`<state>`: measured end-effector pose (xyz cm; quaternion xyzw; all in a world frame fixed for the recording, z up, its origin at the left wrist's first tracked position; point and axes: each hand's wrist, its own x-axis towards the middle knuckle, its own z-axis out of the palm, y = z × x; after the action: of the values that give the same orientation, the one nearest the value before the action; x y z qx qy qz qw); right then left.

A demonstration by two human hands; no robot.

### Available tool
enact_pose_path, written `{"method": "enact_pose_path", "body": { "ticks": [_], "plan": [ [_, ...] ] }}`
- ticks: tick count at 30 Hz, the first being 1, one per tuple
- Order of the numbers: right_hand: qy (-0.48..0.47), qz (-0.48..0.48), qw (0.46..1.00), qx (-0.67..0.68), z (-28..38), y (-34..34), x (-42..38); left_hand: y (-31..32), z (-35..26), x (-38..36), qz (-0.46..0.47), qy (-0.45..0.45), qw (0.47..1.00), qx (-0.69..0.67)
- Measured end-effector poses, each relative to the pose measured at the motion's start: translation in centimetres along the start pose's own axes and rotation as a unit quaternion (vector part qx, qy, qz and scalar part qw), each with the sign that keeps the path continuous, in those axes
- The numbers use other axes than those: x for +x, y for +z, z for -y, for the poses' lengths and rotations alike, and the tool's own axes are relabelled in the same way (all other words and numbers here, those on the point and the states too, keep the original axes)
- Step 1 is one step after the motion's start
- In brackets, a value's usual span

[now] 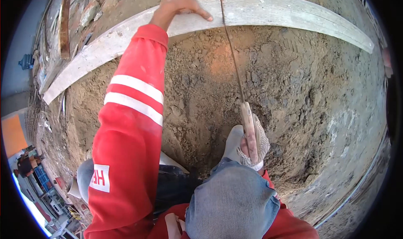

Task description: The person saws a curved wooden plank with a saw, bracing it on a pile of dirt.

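A long pale wooden plank (277, 10) lies across the far side of my view, its face scuffed and stained. My left hand (181, 0), bare, presses on it, with the thumb stretched along its face and the other fingers bent at the far edge, partly out of frame. In a knitted glove, my right hand (257, 142) is closed round the worn wooden handle of a handsaw (249, 127). Seen edge-on, the thin brown blade reaches forward from the handle and crosses the plank just right of my left thumb.
Loose, lumpy soil (201, 92) covers the ground below the plank. My bent knee (231, 201) and pale boot (234, 140) are close to the saw handle. A narrow board (64, 25) and rubble lie at the upper left. A thin pale hose or line (354, 190) runs along the right.
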<state>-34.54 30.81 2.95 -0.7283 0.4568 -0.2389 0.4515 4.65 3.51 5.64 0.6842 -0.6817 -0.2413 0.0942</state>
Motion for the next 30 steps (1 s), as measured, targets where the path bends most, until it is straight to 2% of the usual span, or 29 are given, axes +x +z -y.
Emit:
{"method": "enact_pose_path", "body": {
  "ticks": [1, 2, 3, 4, 5, 7, 10, 12, 13, 14, 15, 16, 18, 19, 20, 22, 23, 25, 26, 27, 28, 29, 30],
  "plan": [
    [-0.121, -0.042, 0.992, -0.010, 0.7, 0.4, 2.8, 0.1, 0.3, -0.2, 0.002, 0.001, 1.000, 0.007],
    [-0.121, -0.028, 0.981, -0.149, -0.1, 1.3, 5.8, 0.7, 0.3, -0.7, -0.065, -0.001, 0.996, 0.057],
    [-0.183, -0.097, 0.971, -0.119, -0.8, 2.9, 10.6, 1.3, -0.2, -0.8, -0.132, 0.004, 0.986, 0.101],
    [-0.244, -0.194, 0.944, -0.104, -3.0, 5.0, 15.7, 1.4, -1.4, -1.0, -0.127, 0.015, 0.987, 0.099],
    [-0.336, -0.269, 0.898, -0.098, -2.3, 5.5, 21.1, 0.6, -2.3, -1.4, -0.094, -0.008, 0.991, 0.093],
    [-0.305, -0.229, 0.924, -0.013, 0.6, 4.8, 24.0, -0.1, -2.2, -2.5, -0.056, -0.045, 0.993, 0.092],
    [-0.315, -0.204, 0.925, -0.057, 0.3, 3.2, 19.5, 0.2, -1.7, -1.5, -0.078, -0.041, 0.991, 0.100],
    [-0.194, -0.135, 0.968, -0.085, -1.2, 2.2, 10.6, 0.9, 0.1, -0.6, -0.096, -0.041, 0.988, 0.114],
    [-0.166, -0.081, 0.977, -0.103, 0.8, 0.5, 6.7, 1.0, 0.0, -0.3, -0.096, -0.044, 0.988, 0.108],
    [-0.093, -0.038, 0.994, -0.049, 2.7, -0.9, 3.5, 0.3, -0.3, -0.1, -0.061, -0.055, 0.993, 0.087],
    [-0.090, -0.033, 0.994, -0.047, 2.5, -0.7, 3.9, 0.2, -0.7, -0.5, -0.021, -0.067, 0.995, 0.067],
    [-0.117, -0.037, 0.990, -0.063, 2.4, -0.5, 4.7, 0.8, -0.8, -1.1, -0.014, -0.070, 0.995, 0.067],
    [-0.181, -0.060, 0.976, -0.103, 2.1, -0.5, 8.0, 1.0, -2.2, -2.3, -0.111, -0.030, 0.989, 0.095],
    [-0.189, -0.113, 0.973, -0.075, 1.3, 1.5, 12.3, 0.8, -3.5, -3.1, -0.107, -0.060, 0.982, 0.144],
    [-0.276, -0.178, 0.943, -0.048, -1.4, 3.6, 17.1, 1.4, -4.1, -3.5, -0.108, -0.059, 0.982, 0.141],
    [-0.291, -0.244, 0.922, -0.071, 0.1, 4.8, 21.9, 1.9, -4.1, -4.3, -0.130, -0.083, 0.969, 0.193],
    [-0.296, -0.238, 0.922, -0.072, 0.2, 4.7, 21.7, 1.7, -3.7, -4.5, -0.134, -0.090, 0.969, 0.190],
    [-0.306, -0.200, 0.928, -0.071, -0.6, 3.5, 19.3, 2.1, -3.3, -4.4, -0.158, -0.060, 0.972, 0.163],
    [-0.235, -0.172, 0.956, -0.040, -0.5, 3.1, 16.2, 1.7, -3.0, -4.0, -0.164, -0.065, 0.972, 0.156],
    [-0.270, -0.192, 0.935, -0.123, -0.7, 2.4, 12.4, 1.4, -2.8, -3.8, -0.158, -0.047, 0.977, 0.137],
    [-0.128, -0.096, 0.986, -0.042, 0.0, 1.4, 8.3, 1.0, -2.5, -3.4, -0.156, -0.030, 0.980, 0.119],
    [0.013, -0.027, 0.997, 0.067, -2.1, 1.0, 3.8, 0.7, -2.5, -3.0, -0.160, -0.039, 0.980, 0.115],
    [-0.123, -0.031, 0.986, -0.111, 0.4, -0.5, 2.5, 0.5, -2.8, -2.5, -0.138, -0.047, 0.982, 0.123]
  ]
}}
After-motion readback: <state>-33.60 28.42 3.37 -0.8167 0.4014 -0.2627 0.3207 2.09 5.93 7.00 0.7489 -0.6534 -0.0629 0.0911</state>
